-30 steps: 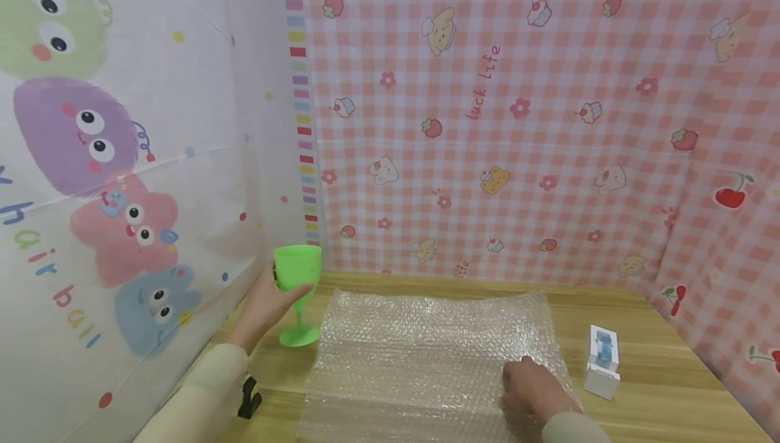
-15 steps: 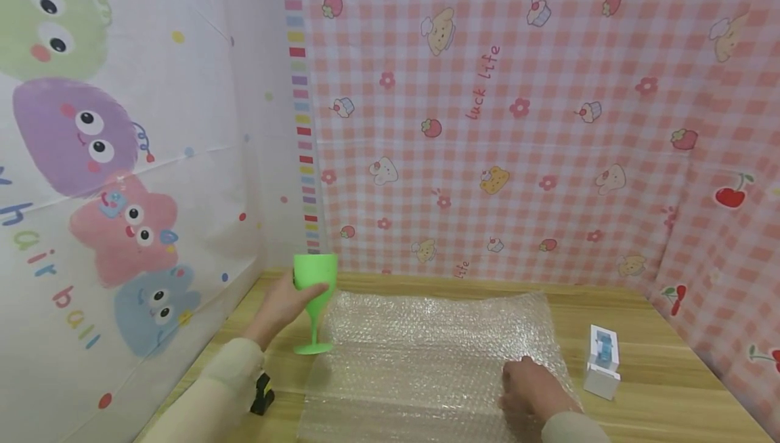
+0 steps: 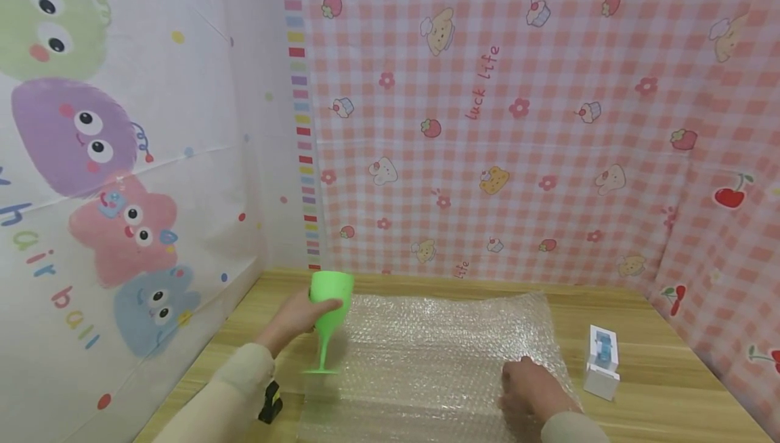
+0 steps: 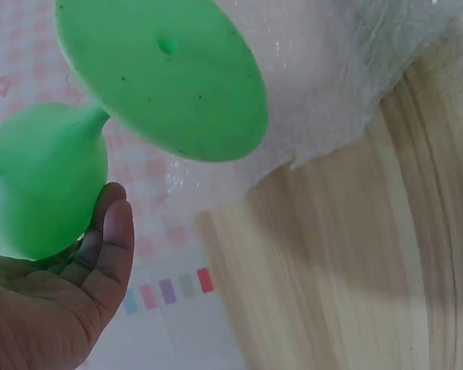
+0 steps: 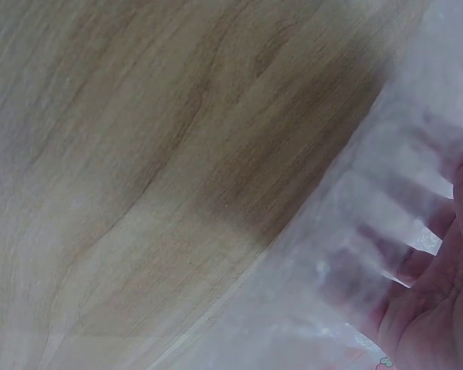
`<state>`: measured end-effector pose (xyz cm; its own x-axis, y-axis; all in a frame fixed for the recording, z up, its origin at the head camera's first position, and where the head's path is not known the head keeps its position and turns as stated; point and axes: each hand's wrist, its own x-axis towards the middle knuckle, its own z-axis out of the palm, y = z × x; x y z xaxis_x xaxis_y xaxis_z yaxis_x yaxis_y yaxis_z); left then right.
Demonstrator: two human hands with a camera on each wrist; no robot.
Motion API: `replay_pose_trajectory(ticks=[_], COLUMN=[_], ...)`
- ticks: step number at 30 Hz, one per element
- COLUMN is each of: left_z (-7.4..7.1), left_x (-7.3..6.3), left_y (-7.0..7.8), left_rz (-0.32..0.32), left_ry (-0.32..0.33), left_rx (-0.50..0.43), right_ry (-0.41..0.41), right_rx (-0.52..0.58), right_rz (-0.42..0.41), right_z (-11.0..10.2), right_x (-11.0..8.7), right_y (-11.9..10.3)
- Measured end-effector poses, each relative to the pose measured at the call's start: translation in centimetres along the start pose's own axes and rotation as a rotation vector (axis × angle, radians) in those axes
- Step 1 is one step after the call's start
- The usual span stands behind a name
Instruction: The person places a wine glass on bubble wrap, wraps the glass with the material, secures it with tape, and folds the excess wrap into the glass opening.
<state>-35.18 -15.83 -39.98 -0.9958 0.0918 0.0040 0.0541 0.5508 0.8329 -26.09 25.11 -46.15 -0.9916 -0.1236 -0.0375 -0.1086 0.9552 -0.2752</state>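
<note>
My left hand [image 3: 298, 318] grips a bright green plastic goblet [image 3: 332, 287] round its bowl, thumb across the front. The goblet leans slightly, its foot overlapping the left edge of the bubble wrap [image 3: 426, 341] in the head view. From the left wrist, the underside of the foot [image 4: 177, 85] shows, raised off the table, with curled fingers [image 4: 117, 239] around the bowl. My right hand [image 3: 533, 385] rests on the right part of the bubble wrap, fingers loosely bent. The right wrist view has those fingers [image 5: 413, 266] at the wrap, near its edge.
A white box with a light blue piece [image 3: 603, 362] stands on the wooden table [image 3: 658, 368] right of the wrap. Close to the left sleeve is a small black and yellow object [image 3: 271, 402]. Printed cloths [image 3: 518, 145] line the back and sides.
My left hand has carried the goblet rightward and nearer to me, from beside the wrap to over its left edge, and it has tilted. The right hand has stayed still.
</note>
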Motion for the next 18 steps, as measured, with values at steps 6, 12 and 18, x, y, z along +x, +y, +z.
replay_pose_trajectory(ticks=[6, 12, 18], left_z=[0.7, 1.1, 1.5], left_x=[-0.5, -1.2, -1.9], left_y=[-0.3, -0.5, -0.8], left_rz=[-0.027, -0.066, -0.083], left_ry=[-0.025, -0.067, -0.097], left_rx=[-0.019, -0.017, 0.014], right_ry=[-0.004, 0.018, -0.01], right_rx=[-0.002, 0.0, 0.011], right_rz=[0.001, -0.011, 0.003], right_z=[0.1, 0.1, 0.1], right_x=[0.1, 0.1, 0.2], right_y=[0.0, 0.1, 0.1])
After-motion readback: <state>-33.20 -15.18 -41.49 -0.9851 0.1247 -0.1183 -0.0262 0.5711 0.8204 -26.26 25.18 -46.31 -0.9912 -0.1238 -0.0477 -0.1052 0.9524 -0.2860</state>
